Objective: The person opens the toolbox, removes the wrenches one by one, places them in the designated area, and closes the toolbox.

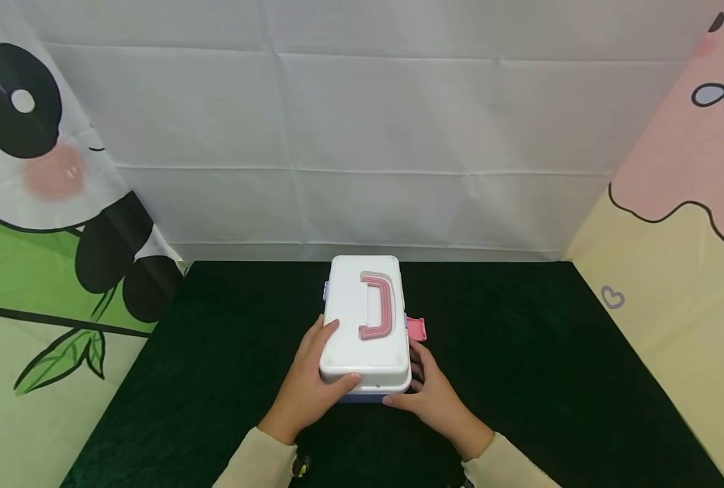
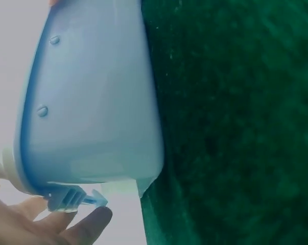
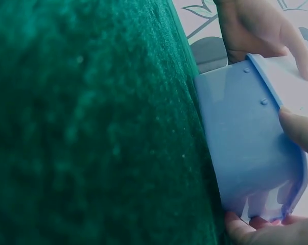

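A white-lidded storage box (image 1: 366,322) is held at its near end by both hands on the dark green tabletop (image 1: 520,366).

The left hand (image 1: 310,388) is curled round the near left corner, the right hand (image 1: 433,392) round the near right; a pink latch (image 1: 416,329) seems flipped outward on the right side.

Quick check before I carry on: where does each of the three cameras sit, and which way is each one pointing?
Head: worn above, looks forward and down at the white-lidded plastic box with pink handle on the dark green cloth table; left hand, right hand and both sleeves show.
Left wrist: low at the box's left side, facing its pale blue base; fingertips show.
Right wrist: low at the right side, facing the base; both hands show.
Shared: all three see box and cloth.
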Demonstrator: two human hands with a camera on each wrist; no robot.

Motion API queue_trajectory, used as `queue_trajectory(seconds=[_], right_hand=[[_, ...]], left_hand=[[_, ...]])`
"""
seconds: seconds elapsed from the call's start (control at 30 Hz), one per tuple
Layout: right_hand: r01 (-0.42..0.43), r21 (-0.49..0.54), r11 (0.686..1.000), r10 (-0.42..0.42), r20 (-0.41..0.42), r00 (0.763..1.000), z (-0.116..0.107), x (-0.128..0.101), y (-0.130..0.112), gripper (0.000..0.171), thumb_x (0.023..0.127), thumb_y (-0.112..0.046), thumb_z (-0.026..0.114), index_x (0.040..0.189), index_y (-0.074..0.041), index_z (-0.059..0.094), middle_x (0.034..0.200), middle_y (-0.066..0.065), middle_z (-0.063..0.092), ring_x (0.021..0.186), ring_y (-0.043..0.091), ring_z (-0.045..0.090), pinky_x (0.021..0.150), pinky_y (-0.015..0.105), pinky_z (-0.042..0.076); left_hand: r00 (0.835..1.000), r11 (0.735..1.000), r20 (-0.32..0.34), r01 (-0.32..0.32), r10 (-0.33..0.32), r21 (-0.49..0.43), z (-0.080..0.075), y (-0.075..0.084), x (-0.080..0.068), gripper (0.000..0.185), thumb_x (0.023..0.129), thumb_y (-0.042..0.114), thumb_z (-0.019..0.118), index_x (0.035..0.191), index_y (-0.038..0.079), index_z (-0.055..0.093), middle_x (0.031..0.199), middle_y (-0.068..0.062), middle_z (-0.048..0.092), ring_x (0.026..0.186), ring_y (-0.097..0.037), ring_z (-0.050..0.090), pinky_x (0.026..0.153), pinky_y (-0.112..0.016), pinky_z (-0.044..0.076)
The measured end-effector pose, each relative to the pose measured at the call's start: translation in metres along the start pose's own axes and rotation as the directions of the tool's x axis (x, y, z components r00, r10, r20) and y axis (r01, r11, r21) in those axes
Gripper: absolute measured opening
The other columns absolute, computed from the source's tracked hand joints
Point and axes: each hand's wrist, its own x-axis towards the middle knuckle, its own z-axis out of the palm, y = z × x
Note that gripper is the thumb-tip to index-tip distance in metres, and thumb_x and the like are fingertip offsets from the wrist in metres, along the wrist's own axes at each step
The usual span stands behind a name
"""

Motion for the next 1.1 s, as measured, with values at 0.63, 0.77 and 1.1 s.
queue_trajectory(seconds=[0.63,0.77,1.1], right_hand=[[0.01,0.074,0.997,-0.013,0.04,0.999,-0.004,0.001,0.001,0.106,0.082,-0.019,0.09,0.162,-0.02,0.02,0.157,0.014,0.036,0.14,0.035,0.044,0.11,0.049,0.045],[0.005,0.094,0.996,-0.01,0.048,0.999,-0.003,0.002,0.002,0.106,0.082,-0.017,0.089,0.162,-0.019,0.019,0.158,0.014,0.034,0.14,0.036,0.044,0.107,0.045,0.048],[0.025,0.117,0.993,-0.031,0.053,0.998,-0.002,0.004,0.006,0.106,0.083,-0.012,0.087,0.163,-0.016,0.017,0.157,0.017,0.034,0.14,0.038,0.044,0.104,0.042,0.051]], left_hand=[[0.912,0.674,0.218,-0.404,0.347,0.619,0.012,0.071,0.022,0.09,0.08,0.075,0.069,0.154,0.029,0.049,0.163,-0.008,0.038,0.151,-0.035,0.029,0.117,-0.072,0.016],[0.917,0.645,0.248,-0.397,0.314,0.653,0.019,0.075,0.028,0.091,0.08,0.077,0.067,0.155,0.029,0.048,0.162,-0.01,0.039,0.15,-0.039,0.029,0.115,-0.075,0.015],[0.923,0.569,0.253,-0.379,0.289,0.73,0.032,0.073,0.032,0.092,0.08,0.079,0.064,0.157,0.032,0.044,0.155,-0.013,0.046,0.148,-0.043,0.03,0.11,-0.081,0.014]])
